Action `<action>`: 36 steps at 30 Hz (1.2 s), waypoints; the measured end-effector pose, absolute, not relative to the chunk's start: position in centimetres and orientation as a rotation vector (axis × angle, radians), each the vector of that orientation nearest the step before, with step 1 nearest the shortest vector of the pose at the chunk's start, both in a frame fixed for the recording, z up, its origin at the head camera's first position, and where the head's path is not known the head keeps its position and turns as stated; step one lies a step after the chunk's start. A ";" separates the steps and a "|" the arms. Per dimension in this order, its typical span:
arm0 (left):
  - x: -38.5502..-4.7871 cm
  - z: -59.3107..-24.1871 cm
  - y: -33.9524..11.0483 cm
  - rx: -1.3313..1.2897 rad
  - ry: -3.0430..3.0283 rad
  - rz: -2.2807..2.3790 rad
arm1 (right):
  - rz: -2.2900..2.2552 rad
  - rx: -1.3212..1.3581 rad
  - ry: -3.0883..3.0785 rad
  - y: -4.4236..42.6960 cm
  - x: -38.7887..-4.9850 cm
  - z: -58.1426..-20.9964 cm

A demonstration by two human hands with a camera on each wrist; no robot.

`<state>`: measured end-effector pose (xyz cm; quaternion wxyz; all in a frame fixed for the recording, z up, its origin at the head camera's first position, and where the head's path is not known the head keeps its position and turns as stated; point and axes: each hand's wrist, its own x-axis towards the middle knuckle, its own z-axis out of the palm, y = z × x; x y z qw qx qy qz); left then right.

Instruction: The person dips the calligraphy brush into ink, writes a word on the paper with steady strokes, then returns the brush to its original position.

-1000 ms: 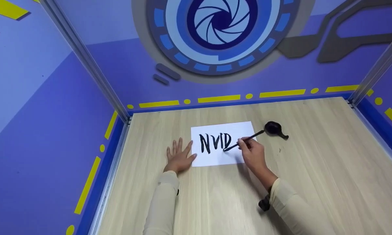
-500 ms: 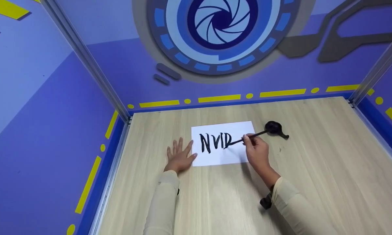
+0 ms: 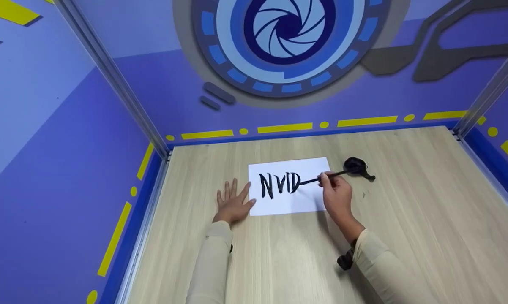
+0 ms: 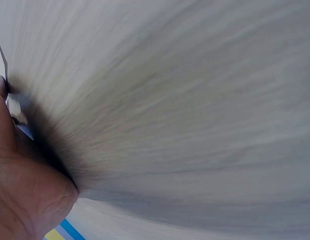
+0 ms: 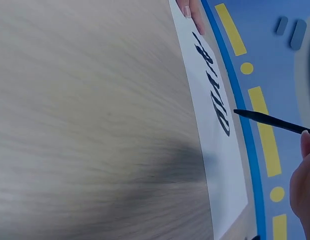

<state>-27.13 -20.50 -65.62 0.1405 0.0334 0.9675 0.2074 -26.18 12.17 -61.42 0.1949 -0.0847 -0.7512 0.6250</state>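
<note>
A white sheet of paper [image 3: 279,207] lies on the table, with the black brushed letters "NVID" [image 3: 279,184] on it. My right hand [image 3: 337,195] pinches a slim black brush [image 3: 311,181] over the paper's right part. In the right wrist view the brush tip [image 5: 237,111] stands clear of the paper. My left hand [image 3: 233,204] lies flat with fingers spread at the paper's left edge, thumb and forefinger touching it. The left wrist view catches only part of that hand [image 4: 24,185].
A small black dish [image 3: 354,164] with a curved handle stands right of the paper, behind the brush's rear end. The wooden table [image 3: 279,253] meets blue-purple panels [image 3: 152,97] at the back and sides. A black strap device [image 3: 345,261] sits at the right wrist.
My right hand has lifted the brush from the foot of the D and drawn it right and slightly away. The left hand and paper stay in place.
</note>
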 end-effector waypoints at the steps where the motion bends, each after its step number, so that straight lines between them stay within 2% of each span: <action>1: -27.1 -65.6 -20.5 0.099 2.796 0.601 | 1.750 -0.240 -2.109 12.2 -26.2 -61.4; 13: -27.4 -65.8 -20.4 0.093 2.766 0.606 | 1.722 -0.138 -2.091 12.0 -25.9 -61.8; 36: -27.1 -65.3 -20.4 0.099 2.787 0.607 | 1.731 -0.165 -2.098 12.8 -26.5 -61.9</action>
